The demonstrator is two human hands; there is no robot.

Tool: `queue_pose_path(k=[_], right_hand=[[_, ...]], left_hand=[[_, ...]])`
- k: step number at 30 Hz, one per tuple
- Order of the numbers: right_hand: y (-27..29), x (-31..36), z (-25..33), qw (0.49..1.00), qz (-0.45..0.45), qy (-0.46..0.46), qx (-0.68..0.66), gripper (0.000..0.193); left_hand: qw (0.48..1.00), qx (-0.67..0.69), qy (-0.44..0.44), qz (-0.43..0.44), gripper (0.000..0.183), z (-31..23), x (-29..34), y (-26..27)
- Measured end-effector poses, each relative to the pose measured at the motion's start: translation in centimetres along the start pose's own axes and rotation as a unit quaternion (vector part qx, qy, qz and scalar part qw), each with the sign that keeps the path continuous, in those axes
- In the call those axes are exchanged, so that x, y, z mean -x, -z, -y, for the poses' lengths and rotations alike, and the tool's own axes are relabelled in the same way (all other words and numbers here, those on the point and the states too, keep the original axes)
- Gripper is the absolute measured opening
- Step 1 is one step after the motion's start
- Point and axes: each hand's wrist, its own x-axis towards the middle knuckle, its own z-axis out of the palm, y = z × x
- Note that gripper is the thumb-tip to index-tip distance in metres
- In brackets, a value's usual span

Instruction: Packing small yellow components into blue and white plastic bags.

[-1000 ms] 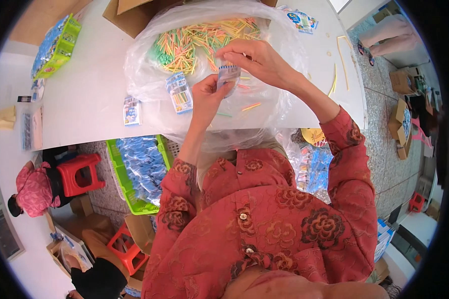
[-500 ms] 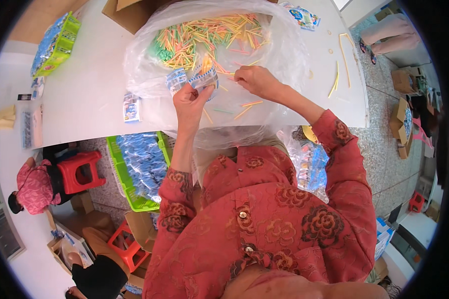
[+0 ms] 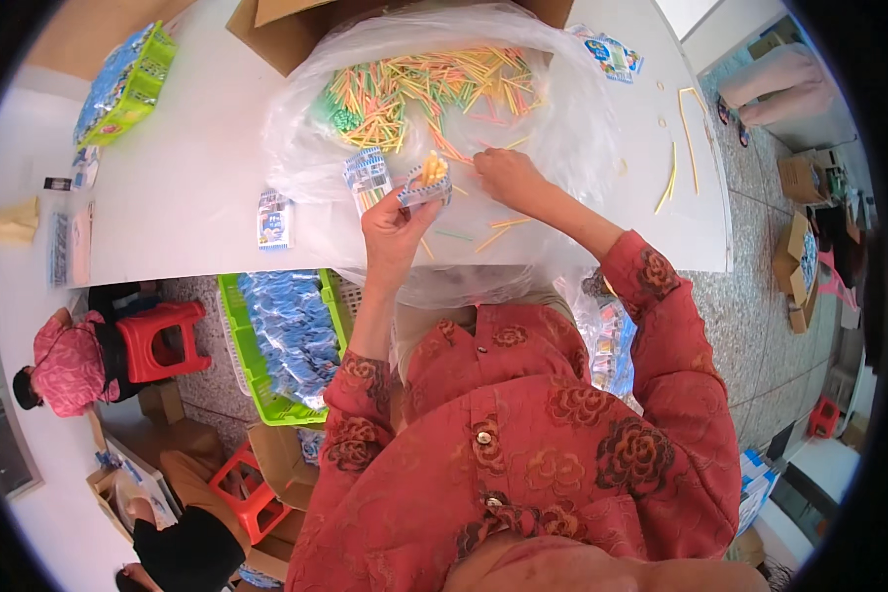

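Observation:
My left hand (image 3: 393,234) is closed around a small blue-and-white packet (image 3: 423,193), pinched between thumb and fingers. Yellow sticks (image 3: 432,166) poke out of its open top. A second blue-and-white packet (image 3: 368,174) is right beside it, against the same fingers; whether they grip it too is unclear. To the right, my right hand (image 3: 510,180) is closed with fingertips together, low over a clear plastic bag (image 3: 296,148). Its fingertips meet the end of a pink stick; what they hold is too small to make out. Beyond both hands lies a heap of yellow, pink and green sticks (image 3: 419,84).
A cardboard box (image 3: 281,35) stands behind the bag on the white table (image 3: 178,217). Flat packets (image 3: 274,220) lie left and far right, with loose yellow sticks (image 3: 670,180). Below the edge is a green basket (image 3: 250,360) of blue packets. People sit on red stools (image 3: 158,340) at left.
The view has shifted, so the table appears lower and farther right. The packet in my left hand has tipped, showing its open mouth more. My right fingertips have moved slightly closer to the heap.

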Motion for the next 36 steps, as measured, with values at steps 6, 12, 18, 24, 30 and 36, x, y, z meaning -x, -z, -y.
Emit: queue_pose_path(k=[6, 12, 18, 24, 30, 36], right_hand=[[6.8, 1.5, -0.3, 0.965, -0.041, -0.087, -0.244, 0.011], [13.7, 2.0, 3.5, 0.748, -0.143, -0.036, -0.647, 0.004], [12.4, 2.4, 6.0, 0.751, -0.115, 0.022, -0.65, 0.006], [10.9, 3.0, 6.7, 0.805, -0.067, 0.023, -0.589, 0.013], [12.2, 3.3, 6.3, 0.741, -0.093, 0.002, -0.665, 0.028], [10.0, 4.1, 4.8, 0.83, -0.025, -0.007, -0.558, 0.015]], left_hand=[[1.0, -0.009, 0.016, -0.01, 0.025, 0.0, 0.1, -0.3], [0.999, -0.037, 0.023, 0.013, 0.021, 1.5, 0.0, -0.7], [0.998, -0.057, 0.007, 0.025, 0.015, 1.6, 0.3, -1.7], [0.997, -0.067, 0.007, 0.029, 0.014, 1.0, 0.6, -1.7], [0.999, -0.035, 0.023, 0.021, 0.019, 0.4, 0.8, -1.6], [0.997, -0.038, 0.027, 0.056, 0.021, -1.0, 0.8, -2.3]])
